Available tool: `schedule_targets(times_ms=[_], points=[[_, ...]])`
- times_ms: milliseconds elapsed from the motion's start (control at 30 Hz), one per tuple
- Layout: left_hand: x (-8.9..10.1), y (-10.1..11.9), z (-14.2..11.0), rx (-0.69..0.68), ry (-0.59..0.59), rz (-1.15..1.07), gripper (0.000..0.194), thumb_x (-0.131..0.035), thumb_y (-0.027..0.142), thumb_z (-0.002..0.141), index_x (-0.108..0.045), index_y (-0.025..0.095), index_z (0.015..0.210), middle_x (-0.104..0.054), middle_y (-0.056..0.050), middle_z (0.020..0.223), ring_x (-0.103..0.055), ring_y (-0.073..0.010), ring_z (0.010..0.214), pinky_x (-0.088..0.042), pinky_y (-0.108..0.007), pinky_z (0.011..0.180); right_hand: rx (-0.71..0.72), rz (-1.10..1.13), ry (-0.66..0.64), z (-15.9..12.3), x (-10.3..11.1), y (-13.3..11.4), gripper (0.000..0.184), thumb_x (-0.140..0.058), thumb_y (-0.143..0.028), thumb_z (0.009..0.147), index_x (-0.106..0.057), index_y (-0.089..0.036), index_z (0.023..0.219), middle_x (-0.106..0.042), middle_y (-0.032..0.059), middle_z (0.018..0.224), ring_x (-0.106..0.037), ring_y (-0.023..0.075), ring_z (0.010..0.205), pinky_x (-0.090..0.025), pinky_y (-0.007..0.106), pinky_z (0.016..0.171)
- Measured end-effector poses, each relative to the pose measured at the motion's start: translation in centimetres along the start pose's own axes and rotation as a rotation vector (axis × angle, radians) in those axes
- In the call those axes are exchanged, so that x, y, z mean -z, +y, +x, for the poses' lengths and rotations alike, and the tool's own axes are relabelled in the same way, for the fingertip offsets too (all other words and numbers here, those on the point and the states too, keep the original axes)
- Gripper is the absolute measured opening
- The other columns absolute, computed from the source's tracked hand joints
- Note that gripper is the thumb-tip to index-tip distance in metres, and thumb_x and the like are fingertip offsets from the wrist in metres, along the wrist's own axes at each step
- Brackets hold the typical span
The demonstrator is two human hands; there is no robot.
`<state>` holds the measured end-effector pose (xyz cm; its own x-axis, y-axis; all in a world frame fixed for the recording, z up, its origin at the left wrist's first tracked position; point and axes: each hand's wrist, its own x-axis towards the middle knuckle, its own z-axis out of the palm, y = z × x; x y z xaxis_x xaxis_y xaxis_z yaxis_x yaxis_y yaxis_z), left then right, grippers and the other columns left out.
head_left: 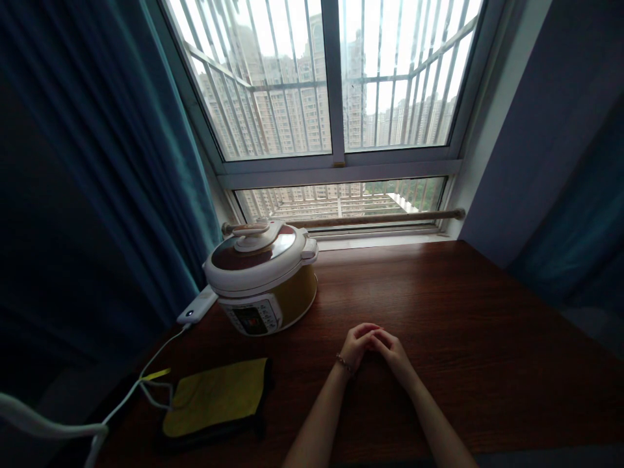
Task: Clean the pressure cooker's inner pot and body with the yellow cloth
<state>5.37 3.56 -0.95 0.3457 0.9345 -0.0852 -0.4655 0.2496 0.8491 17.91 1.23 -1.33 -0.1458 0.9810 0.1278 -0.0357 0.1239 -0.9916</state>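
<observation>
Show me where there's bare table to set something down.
Widest: the table from the right hand out to the table's right edge. Another patch runs from the left hand back to the window sill, right of the cooker. The left side is crowded: cooker, white block, cable, flat yellow item.

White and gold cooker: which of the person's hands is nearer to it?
Left. The left hand is in front and to the right of the cooker; the right hand is farther right.

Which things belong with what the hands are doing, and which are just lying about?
Probably in play:
left hand and right hand, fingers touching
lidded cooker, nearest them, untouched

Apparently just lying about:
yellow-and-black flat item
white block
white cable
</observation>
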Motion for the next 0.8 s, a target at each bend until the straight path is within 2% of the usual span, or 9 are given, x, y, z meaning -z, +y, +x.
schedule_targets(times_ms=[800], points=[[-0.04, 0.02, -0.02, 0.001, 0.019, 0.03, 0.035, -0.076, 0.034, 0.06, -0.069, 0.011, 0.086, -0.068, -0.013, 0.092, -0.06, -0.0177, 0.075, -0.042, -0.025, 0.063, -0.005, 0.0, 0.001, -0.04, -0.02, -0.38, 0.033, -0.058, -0.047, 0.079, -0.066, -0.017, 0.089, -0.065, 0.0049, 0.087, -0.061, 0.0209, 0.082, -0.049, 0.031, 0.075]])
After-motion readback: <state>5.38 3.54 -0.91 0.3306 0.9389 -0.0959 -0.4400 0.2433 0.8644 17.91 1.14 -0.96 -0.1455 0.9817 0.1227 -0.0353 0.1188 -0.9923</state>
